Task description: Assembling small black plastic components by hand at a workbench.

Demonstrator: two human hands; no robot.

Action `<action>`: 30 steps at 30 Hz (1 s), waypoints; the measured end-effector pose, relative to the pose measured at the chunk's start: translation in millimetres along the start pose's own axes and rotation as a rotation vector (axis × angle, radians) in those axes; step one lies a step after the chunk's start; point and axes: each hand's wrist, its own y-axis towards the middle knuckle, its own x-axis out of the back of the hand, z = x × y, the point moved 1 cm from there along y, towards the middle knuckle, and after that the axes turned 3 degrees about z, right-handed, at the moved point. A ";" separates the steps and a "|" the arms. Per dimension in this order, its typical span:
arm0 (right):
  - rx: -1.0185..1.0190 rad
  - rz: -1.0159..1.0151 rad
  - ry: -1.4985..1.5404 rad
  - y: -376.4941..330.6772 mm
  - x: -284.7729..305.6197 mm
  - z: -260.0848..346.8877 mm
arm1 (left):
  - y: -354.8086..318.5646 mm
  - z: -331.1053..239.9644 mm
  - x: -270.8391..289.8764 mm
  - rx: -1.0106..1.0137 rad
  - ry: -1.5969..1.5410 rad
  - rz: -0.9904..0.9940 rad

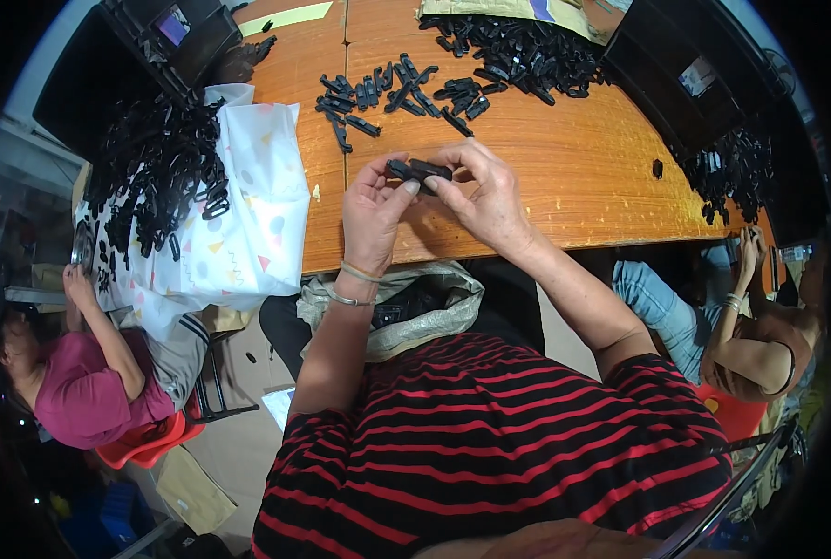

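Black plastic part (419, 170) pinched between both hands above the wooden worktop (565, 177). Left hand (371, 216) grips its near end with thumb and fingertips; right hand (486, 197) clasps the other end. Just beyond the grip, loose black pieces (406, 93) lie scattered; a larger heap (523, 51) sits farther off.

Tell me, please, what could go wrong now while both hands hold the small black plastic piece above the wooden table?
1. The black plastic piece is pinched only at its ends by the left hand and right hand; it might slip.
2. It sits near the table edge, so it could fall into the open bag on the lap.
3. Loose black parts lie close behind; a dropped piece could get mixed in.
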 end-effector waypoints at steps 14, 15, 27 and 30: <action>0.035 0.022 -0.056 -0.4 -2.6 -1.7 | -8.0 -3.7 -14.9 -0.194 0.179 -0.034; 0.035 0.021 -0.056 -0.4 -2.4 -2.4 | -9.2 -4.6 -17.9 -0.197 0.169 -0.037; -0.222 0.085 0.317 -1.4 -6.7 -6.9 | -15.8 -15.3 -26.7 -0.450 0.774 -0.046; -0.261 0.171 0.305 -6.3 -10.0 -17.5 | -16.2 -15.3 -23.7 -0.390 0.705 -0.007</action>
